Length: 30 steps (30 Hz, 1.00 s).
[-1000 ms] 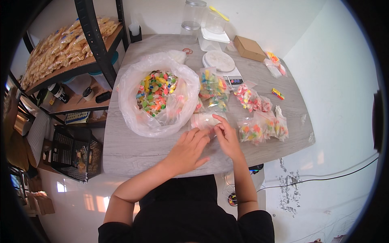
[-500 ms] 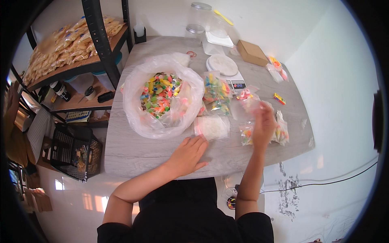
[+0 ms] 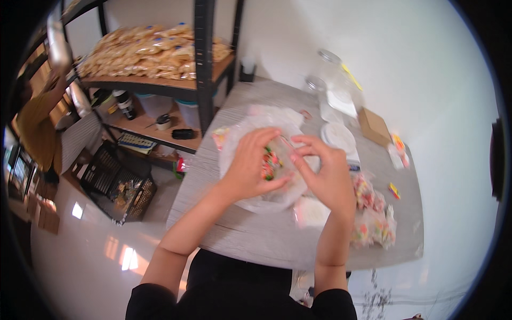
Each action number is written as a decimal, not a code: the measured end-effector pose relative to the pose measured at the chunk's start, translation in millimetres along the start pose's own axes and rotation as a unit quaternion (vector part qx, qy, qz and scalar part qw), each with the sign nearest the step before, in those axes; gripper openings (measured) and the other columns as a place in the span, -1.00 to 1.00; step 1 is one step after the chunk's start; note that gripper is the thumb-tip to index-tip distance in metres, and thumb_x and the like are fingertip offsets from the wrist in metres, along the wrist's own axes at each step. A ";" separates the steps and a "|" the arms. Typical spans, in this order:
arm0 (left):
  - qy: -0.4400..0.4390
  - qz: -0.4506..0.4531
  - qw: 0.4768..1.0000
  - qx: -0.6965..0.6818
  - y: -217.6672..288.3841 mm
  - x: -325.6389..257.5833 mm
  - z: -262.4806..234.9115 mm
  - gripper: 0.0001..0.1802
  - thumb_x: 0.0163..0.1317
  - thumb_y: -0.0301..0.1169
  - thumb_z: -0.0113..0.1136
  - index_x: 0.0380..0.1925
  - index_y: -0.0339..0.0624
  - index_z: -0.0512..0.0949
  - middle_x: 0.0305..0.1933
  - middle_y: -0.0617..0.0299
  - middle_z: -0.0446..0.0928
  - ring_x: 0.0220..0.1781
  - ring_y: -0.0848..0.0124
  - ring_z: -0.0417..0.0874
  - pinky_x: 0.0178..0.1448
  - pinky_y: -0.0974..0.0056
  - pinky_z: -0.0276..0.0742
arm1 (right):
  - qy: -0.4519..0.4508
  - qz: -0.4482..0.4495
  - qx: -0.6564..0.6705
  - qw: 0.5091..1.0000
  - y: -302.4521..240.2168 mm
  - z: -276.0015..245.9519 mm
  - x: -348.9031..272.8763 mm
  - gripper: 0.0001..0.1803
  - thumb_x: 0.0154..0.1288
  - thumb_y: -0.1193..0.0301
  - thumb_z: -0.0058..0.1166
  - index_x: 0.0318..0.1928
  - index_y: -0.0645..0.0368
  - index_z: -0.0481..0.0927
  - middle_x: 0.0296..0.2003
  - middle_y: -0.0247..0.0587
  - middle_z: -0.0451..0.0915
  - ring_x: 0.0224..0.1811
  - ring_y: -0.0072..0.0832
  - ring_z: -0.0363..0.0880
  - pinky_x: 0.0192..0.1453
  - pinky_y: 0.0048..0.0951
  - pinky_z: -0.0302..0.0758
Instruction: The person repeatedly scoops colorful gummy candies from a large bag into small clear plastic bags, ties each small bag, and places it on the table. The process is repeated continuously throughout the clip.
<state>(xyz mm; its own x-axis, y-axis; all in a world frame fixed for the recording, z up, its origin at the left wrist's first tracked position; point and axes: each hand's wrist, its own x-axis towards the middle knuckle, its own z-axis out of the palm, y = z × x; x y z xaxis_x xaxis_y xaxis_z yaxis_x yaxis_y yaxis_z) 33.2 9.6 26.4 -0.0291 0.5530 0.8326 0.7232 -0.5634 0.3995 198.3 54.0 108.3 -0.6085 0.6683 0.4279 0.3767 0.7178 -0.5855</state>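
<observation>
Both my hands are over the large translucent plastic bag (image 3: 242, 133), which lies open on the table with colourful wrapped candies (image 3: 271, 164) inside. My right hand (image 3: 325, 168) pinches a small clear plastic bag (image 3: 282, 146) with a thin reddish line along its edge. Opposite it, my left hand (image 3: 248, 165) curves with thumb and fingers apart, its fingertips close to the small bag's top; contact there is blurred. A stack of small clear bags (image 3: 313, 212) lies below my right hand. Filled candy packets (image 3: 373, 224) are to the right of my right forearm.
A round-topped white scale (image 3: 338, 136), a cardboard box (image 3: 375, 127) and clear jars (image 3: 329, 64) stand toward the wall. At left, a shelf (image 3: 144, 82) carries many packed bags. A black crate (image 3: 120, 184) sits on the floor. Another person (image 3: 40, 125) is at far left.
My right hand has come left from the candy packets to above the large bag. My left hand has lifted from beside the small-bag stack to meet it. The view has turned left.
</observation>
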 end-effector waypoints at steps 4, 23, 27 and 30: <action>0.033 -0.032 0.998 -0.040 -18.3 -12.2 0.3 -0.22 -0.19 -0.34 0.40 0.07 -0.27 0.24 -0.03 -0.04 0.34 0.03 0.04 0.37 0.12 0.12 0.28 | -0.042 -0.034 0.057 0.997 -6.1 31.8 16.9 -0.74 0.08 0.50 0.17 -0.17 0.25 0.55 -0.45 -0.11 0.65 -0.40 -0.43 0.64 -0.30 -0.49 0.46; 0.035 -0.015 0.999 -0.021 -26.9 -14.6 -11.8 -0.25 -0.16 -0.19 0.44 0.05 -0.17 0.31 -0.15 0.09 0.40 -0.16 0.13 0.43 -0.10 0.14 0.33 | -0.125 0.023 0.225 0.966 11.4 42.2 24.7 -0.79 0.16 0.56 0.06 -0.16 0.33 0.52 -0.44 -0.11 0.63 -0.39 -0.50 0.60 -0.24 -0.47 0.51; 0.048 0.024 0.999 0.006 -25.9 -14.2 -10.9 -0.33 -0.13 -0.17 0.38 -0.04 -0.23 0.35 -0.22 0.09 0.40 -0.19 0.12 0.41 -0.11 0.16 0.31 | -0.094 -0.017 0.207 0.974 14.8 47.3 24.1 -0.77 0.16 0.59 0.05 -0.13 0.34 0.50 -0.45 -0.13 0.62 -0.41 -0.53 0.59 -0.26 -0.49 0.51; 0.040 0.017 0.998 0.036 -24.8 -14.2 -11.2 -0.35 -0.12 -0.17 0.37 -0.03 -0.22 0.37 -0.22 0.12 0.41 -0.19 0.14 0.41 -0.10 0.16 0.31 | -0.051 -0.039 0.185 0.981 15.4 49.6 24.2 -0.81 0.12 0.62 0.05 -0.20 0.34 0.54 -0.40 -0.10 0.63 -0.39 -0.47 0.61 -0.26 -0.48 0.52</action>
<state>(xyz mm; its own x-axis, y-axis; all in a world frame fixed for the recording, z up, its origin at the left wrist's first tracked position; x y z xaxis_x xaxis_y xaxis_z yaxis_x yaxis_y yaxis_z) 7.9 8.8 9.0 -0.0561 0.4819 0.8744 0.7719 -0.5345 0.3441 154.7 71.5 75.5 -0.6986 0.5783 0.4213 0.0583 0.6329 -0.7721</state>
